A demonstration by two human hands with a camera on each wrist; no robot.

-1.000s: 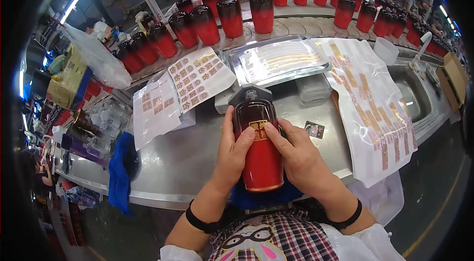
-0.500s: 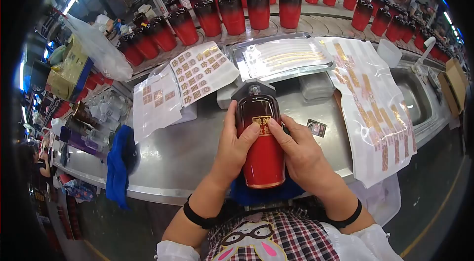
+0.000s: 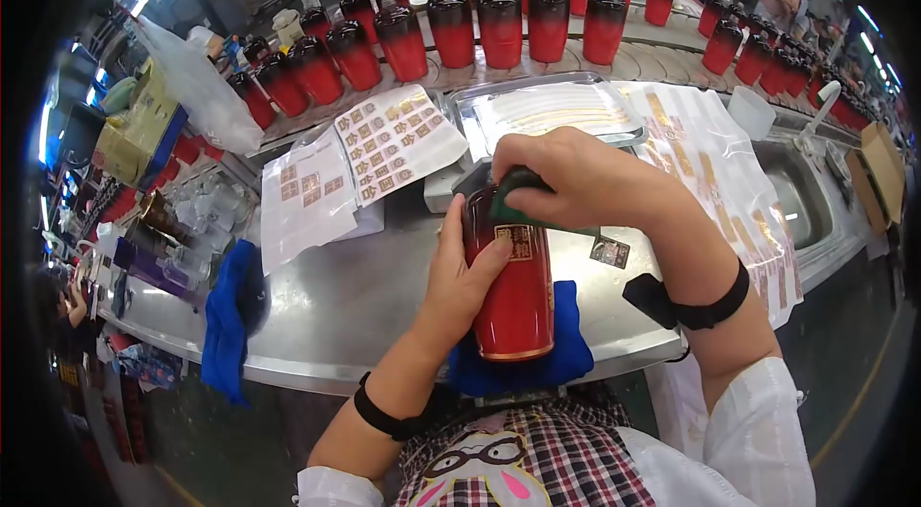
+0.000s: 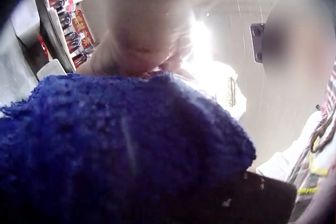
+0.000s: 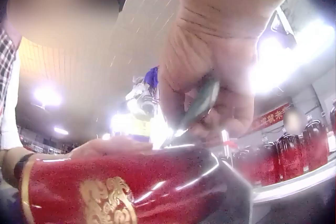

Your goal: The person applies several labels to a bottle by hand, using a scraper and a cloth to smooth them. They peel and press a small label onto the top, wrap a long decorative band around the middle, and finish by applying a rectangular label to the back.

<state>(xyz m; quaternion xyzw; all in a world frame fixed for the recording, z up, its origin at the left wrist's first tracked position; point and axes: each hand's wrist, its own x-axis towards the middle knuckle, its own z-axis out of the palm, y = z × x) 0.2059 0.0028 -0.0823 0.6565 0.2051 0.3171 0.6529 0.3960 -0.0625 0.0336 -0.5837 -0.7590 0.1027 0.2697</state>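
Note:
A red bottle (image 3: 513, 315) with a black shoulder and gold label characters (image 3: 513, 243) lies tilted toward me in the head view. My left hand (image 3: 453, 282) grips its left side, thumb beside the label. Across the bottle's upper part reaches my right hand (image 3: 580, 181), its curled fingers pinching a flat dark green piece (image 3: 528, 205) like a scraper. In the right wrist view the thin edge of that green piece (image 5: 202, 106) meets the bottle's surface near the shoulder. A blue cloth (image 3: 571, 339) lies under the bottle and fills much of the left wrist view.
Sticker sheets (image 3: 398, 142) lie at the left, and a long sheet of gold strips (image 3: 705, 166) at the right. Behind them stands a metal tray (image 3: 460, 109); farther back, a curved conveyor carries several bottles (image 3: 501, 27). A small dark card (image 3: 609, 252) lies right of the bottle.
My right hand has let go of the bottle's right side and come over its top, now with the green piece in its fingers. The left hand keeps its grip.

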